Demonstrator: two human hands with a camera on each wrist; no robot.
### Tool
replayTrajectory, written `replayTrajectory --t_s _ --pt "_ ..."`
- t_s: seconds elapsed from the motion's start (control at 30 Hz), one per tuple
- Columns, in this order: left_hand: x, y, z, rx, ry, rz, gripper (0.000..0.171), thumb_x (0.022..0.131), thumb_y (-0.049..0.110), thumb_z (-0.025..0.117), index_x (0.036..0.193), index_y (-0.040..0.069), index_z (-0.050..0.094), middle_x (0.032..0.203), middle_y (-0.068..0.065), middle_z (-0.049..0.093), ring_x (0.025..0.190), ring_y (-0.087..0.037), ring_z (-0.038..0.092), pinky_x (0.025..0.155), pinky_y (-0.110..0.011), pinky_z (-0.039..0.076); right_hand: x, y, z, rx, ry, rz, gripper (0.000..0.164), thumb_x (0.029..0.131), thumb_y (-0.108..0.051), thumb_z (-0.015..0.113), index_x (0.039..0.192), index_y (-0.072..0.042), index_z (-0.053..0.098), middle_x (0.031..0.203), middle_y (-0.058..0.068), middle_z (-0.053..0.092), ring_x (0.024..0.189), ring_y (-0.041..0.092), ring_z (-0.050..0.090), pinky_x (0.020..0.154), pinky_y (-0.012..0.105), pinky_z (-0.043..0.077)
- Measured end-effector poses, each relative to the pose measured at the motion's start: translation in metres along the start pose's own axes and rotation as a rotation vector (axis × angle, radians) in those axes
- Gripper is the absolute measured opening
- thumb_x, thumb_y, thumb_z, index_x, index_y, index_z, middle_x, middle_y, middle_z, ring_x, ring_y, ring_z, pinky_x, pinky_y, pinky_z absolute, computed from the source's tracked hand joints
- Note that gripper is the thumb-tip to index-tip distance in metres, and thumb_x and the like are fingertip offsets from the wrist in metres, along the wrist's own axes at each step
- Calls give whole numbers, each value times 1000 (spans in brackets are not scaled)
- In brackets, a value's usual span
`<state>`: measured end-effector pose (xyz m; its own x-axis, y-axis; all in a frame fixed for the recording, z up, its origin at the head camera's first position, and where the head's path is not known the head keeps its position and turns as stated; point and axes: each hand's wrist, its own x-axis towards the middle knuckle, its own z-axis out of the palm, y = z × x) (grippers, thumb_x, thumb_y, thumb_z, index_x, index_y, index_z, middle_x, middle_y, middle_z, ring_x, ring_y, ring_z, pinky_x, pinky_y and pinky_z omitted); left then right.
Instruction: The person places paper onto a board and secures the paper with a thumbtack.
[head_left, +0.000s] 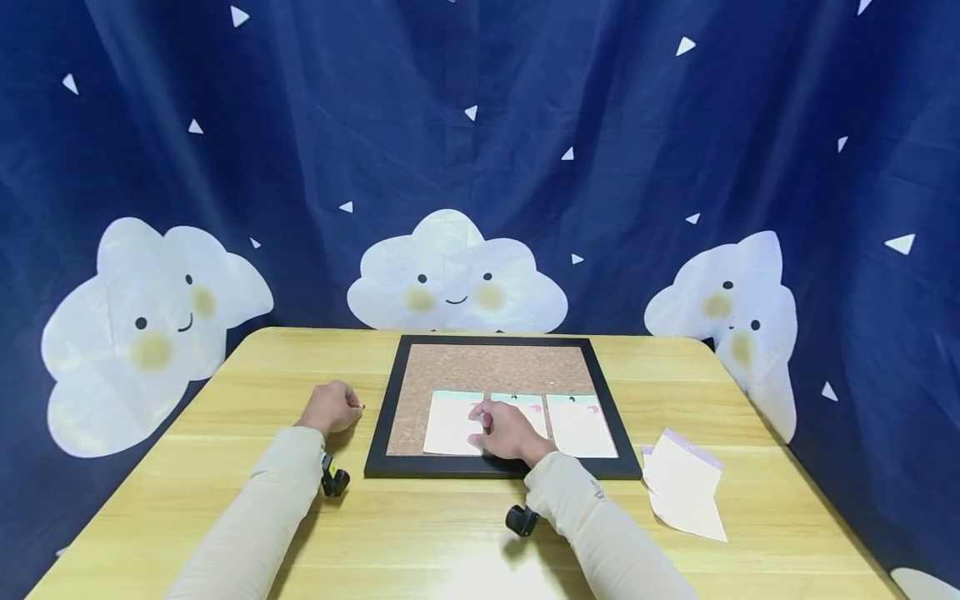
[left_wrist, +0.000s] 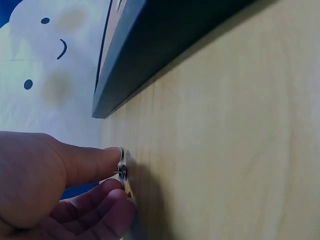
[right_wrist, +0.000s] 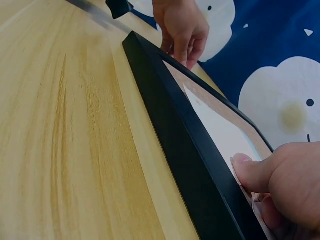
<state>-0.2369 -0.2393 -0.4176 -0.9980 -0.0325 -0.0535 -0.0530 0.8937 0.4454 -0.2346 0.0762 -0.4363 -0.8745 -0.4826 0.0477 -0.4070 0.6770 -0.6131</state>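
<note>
My left hand (head_left: 331, 408) is at the table left of the black-framed corkboard (head_left: 480, 364). Its thumb and fingertips pinch small shiny metal thumbtacks (left_wrist: 123, 172), one with its point showing. Over the board, my right hand (head_left: 510, 429) touches the left paper sheet (head_left: 450, 425) near its right edge, thumb and index finger spread apart. In the right wrist view the thumb (right_wrist: 250, 172) lies on white paper. A middle sheet (head_left: 534, 417) and a right sheet (head_left: 581, 433) lie alongside, each with a small dark dot at its top; the hand covers part of the middle one.
Loose paper sheets (head_left: 684, 483) with purple top strips lie overlapping on the wooden table (head_left: 420, 533), right of the board. A dark blue curtain (head_left: 300, 150) with clouds hangs behind the table. Black wrist cameras (head_left: 521, 521) sit on both sleeves.
</note>
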Motion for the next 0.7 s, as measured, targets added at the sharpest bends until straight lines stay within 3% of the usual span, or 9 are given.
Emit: replayTrajectory --t_s 0.7 --pt "2 1 9 10 36 4 17 83 3 67 67 7 63 71 -5 61 72 -26 55 67 -39 49 1 2 1 0 -6 2 27 86 -16 74 110 -6 64 79 -3 50 66 10 45 67 27 43"
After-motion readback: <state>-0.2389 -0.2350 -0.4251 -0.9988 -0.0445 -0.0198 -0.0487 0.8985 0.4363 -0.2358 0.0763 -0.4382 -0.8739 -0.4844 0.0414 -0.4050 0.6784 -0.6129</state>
